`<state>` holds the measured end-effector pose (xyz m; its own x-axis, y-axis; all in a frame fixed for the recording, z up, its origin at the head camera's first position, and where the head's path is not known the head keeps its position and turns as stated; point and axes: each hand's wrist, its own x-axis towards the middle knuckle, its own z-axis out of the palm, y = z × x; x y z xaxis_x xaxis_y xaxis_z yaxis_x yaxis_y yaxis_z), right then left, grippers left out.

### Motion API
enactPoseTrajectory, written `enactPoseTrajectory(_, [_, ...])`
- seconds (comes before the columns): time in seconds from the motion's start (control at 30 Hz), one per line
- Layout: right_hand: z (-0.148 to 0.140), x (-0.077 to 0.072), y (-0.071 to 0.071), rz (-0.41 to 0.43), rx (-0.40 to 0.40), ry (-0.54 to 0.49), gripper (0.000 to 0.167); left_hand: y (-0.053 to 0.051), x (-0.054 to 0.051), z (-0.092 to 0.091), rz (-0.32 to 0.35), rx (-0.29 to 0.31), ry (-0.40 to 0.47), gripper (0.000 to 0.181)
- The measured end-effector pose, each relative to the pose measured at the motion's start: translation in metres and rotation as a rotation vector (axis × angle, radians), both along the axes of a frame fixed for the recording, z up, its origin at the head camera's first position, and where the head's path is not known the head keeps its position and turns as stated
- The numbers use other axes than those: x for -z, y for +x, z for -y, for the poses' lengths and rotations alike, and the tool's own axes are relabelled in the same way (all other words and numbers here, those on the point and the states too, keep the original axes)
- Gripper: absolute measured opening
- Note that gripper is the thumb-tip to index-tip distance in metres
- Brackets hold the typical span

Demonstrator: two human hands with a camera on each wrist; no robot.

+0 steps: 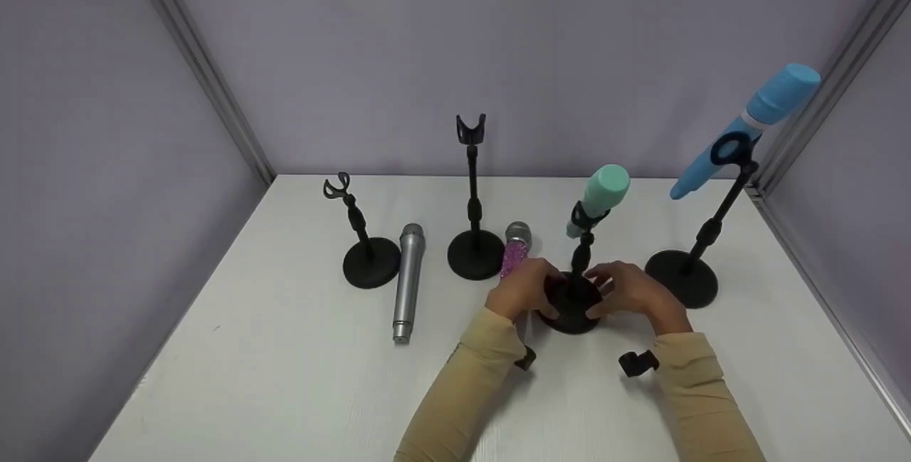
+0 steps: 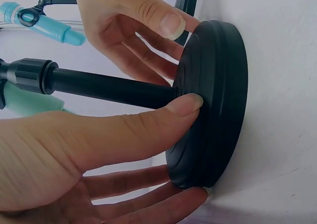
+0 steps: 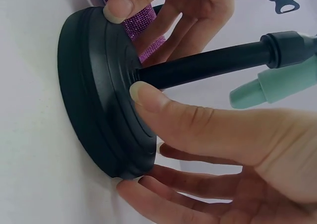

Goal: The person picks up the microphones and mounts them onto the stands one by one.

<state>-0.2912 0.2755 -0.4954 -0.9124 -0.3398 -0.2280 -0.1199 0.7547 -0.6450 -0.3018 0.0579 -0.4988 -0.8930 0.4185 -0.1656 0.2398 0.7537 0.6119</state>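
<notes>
The left hand (image 1: 525, 287) covers part of the pink mic (image 1: 514, 257) from the head camera, and, with the right hand (image 1: 630, 290), parts of the base (image 1: 573, 305). Both sleeves (image 1: 459, 391) run off the bottom edge. The right wrist view crops the green mic (image 3: 292, 81); the left wrist view crops the blue mic (image 2: 48, 27).

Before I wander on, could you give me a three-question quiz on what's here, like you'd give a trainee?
1. How many microphone stands carry no microphone?
2. True or false: the silver microphone lies on the table.
3. The left grip and right grip hold one stand base. Which microphone sits in that stand's clip?
A. Blue
B. Silver
C. Green

Key:
1. Two: the far-left stand and the tall middle stand.
2. True.
3. C, the green microphone.
</notes>
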Motion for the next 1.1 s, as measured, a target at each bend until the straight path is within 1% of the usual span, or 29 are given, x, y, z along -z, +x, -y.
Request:
enactPoseTrajectory(0.2, [0.003, 0.002, 0.001, -0.022, -0.007, 0.004, 0.073, 0.001, 0.000, -0.002, 0.018, -0.030, 0.005, 0.054])
enactPoseTrajectory(0.4, [0.003, 0.006, -0.001, -0.088, -0.014, -0.008, 0.065, 0.001, -0.001, -0.003, 0.017, -0.044, -0.004, 0.056])
enactPoseTrajectory(0.53, [0.001, 0.009, -0.004, -0.099, 0.003, -0.009, 0.063, 0.001, 0.000, -0.004, 0.016, -0.054, 0.012, 0.056])
enactPoseTrajectory(0.7, [-0.001, 0.010, -0.006, -0.078, 0.029, 0.006, 0.063, 0.001, 0.002, -0.005, -0.038, -0.030, 0.021, 0.055])
enactPoseTrajectory(0.8, [-0.002, 0.010, -0.007, -0.069, 0.042, 0.009, 0.063, 0.000, 0.003, -0.006, -0.058, -0.022, 0.020, 0.055])
enactPoseTrajectory(1.0, [-0.001, 0.009, -0.007, -0.057, 0.054, 0.007, 0.062, 0.000, 0.006, -0.010, -0.075, -0.044, -0.003, 0.054])
enactPoseTrajectory(1.1, [-0.001, 0.009, -0.008, -0.052, 0.061, 0.006, 0.061, 0.000, 0.008, -0.011, -0.100, -0.039, -0.012, 0.052])
